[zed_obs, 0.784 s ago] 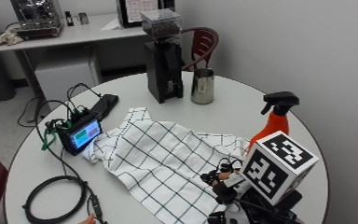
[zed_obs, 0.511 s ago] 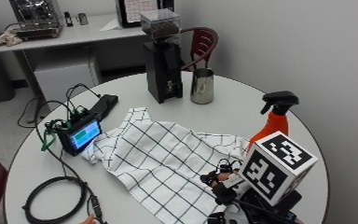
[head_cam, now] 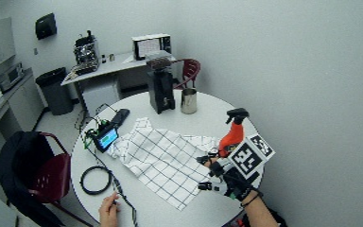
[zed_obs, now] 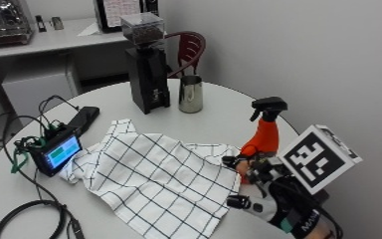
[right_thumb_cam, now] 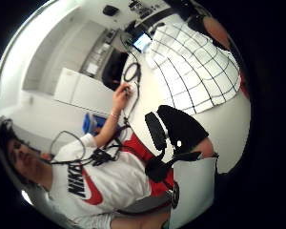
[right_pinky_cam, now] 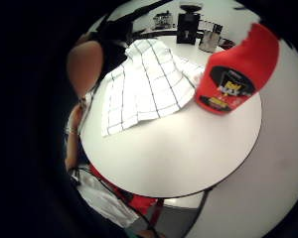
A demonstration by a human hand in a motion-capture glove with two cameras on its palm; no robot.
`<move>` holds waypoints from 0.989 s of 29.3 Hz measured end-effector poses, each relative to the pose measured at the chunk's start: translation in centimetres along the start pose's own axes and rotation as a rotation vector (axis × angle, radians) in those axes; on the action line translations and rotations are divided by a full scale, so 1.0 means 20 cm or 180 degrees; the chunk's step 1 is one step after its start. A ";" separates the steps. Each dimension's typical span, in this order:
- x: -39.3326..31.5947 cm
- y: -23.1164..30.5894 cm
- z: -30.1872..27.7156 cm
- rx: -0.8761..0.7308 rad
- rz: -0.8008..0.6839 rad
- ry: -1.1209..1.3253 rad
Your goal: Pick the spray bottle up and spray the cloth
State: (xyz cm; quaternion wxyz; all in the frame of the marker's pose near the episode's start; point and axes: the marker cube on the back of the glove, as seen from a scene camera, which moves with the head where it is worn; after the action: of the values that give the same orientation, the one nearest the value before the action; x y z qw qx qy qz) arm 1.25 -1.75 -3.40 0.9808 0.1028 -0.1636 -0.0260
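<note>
Round white table [zed_obs: 211,107] held a checked cloth [zed_obs: 158,179] lying flat. Beside its edge stood the orange spray bottle [zed_obs: 264,134], upright. The gloved right hand [zed_obs: 270,194] hovered just beside the bottle; whether its fingers touched or curled was unclear.

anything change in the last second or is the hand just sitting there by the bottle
Hardly anything visibly changed. The gloved right hand stays low at the table's near edge, just short of the orange spray bottle, which it has not taken hold of. The bottle stands upright where it was, beside the checked cloth, which lies spread as before. The grinder and metal cup have not moved.
</note>
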 end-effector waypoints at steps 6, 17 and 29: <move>0.20 -0.02 -0.23 0.0802 0.0676 -0.0705; 0.75 -0.22 -0.14 0.1157 0.1160 -0.1874; 0.82 -0.35 0.14 0.0834 0.0955 -0.2427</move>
State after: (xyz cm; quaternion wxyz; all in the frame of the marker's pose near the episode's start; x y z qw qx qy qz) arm 15.65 -10.50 2.79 0.8217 0.1847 -0.5295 0.1018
